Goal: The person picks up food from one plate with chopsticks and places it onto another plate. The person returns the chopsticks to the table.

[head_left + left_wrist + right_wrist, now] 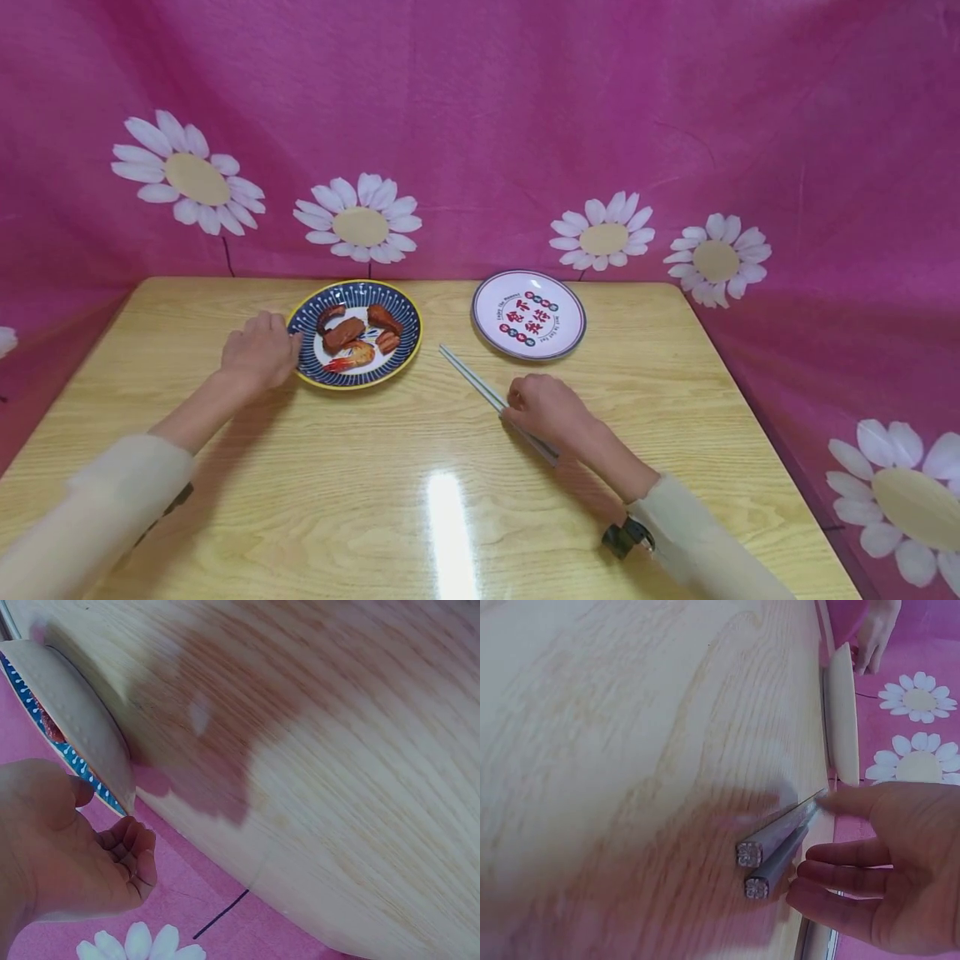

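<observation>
At the back left of the table sits a blue-patterned plate (360, 381) with a yellow rim. It bears a shrimp (354, 358), a brown block of food (343, 335) and a few other brown pieces. My left hand (258, 354) is at its left edge; in the left wrist view the thumb and curled fingers pinch the rim. A pair of pale chopsticks (474, 380) slants across the table's middle, thin ends toward the back. My right hand (551, 408) pinches them near their thick ends, which point toward the right wrist camera. The right index finger is mostly hidden there.
A white plate (487, 313) with red lettering and a dark rim stands at the back right, beyond my right hand. A pink cloth (480, 150) with white daisies hangs behind and beside the wooden table (360, 467). Light glares off the table's front middle.
</observation>
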A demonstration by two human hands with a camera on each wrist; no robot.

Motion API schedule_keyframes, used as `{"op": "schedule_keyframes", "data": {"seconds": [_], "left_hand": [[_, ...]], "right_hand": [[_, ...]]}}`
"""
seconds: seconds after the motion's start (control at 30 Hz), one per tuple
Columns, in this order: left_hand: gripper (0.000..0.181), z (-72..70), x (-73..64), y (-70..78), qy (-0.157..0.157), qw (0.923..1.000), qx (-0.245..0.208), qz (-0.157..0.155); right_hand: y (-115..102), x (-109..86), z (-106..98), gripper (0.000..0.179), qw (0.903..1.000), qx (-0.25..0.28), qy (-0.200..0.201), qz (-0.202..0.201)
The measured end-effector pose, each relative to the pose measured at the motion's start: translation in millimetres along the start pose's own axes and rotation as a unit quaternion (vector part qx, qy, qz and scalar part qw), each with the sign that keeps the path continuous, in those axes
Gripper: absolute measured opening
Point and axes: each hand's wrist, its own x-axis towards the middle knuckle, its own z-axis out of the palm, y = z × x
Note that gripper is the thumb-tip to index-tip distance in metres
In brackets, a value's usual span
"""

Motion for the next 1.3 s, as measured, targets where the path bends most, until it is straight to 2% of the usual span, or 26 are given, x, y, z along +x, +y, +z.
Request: {"op": "schedule_keyframes", "data": {"seconds": [0.13, 0.43, 0.93, 1.3], "left_hand": [[0.041, 1.0, -1.6, -3.0, 0.000, 1.0000, 0.002, 0.001], [0.041, 4.7, -2.7, -4.0, -0.007, 0.9999, 0.008, -0.003], [0.042, 7.8, -0.2, -4.9, -0.033, 0.9994, 0.005, -0.014], [0.041, 7.1, 0.0, -5.1, -0.039, 0.9992, 0.008, -0.010]], "right_hand": [[-1.6, -3.0, 1.0, 0.027, 0.9999, -0.014, -0.002, -0.003], [-3.5, -7.7, 5.4, 0.027, 0.9994, -0.034, 0.004, 0.003], [-6.2, -8.8, 5.8, 0.012, 0.9999, -0.008, 0.012, 0.001], [-6.5, -9.1, 7.8, 0.013, 0.9994, -0.018, 0.028, -0.010]]}}
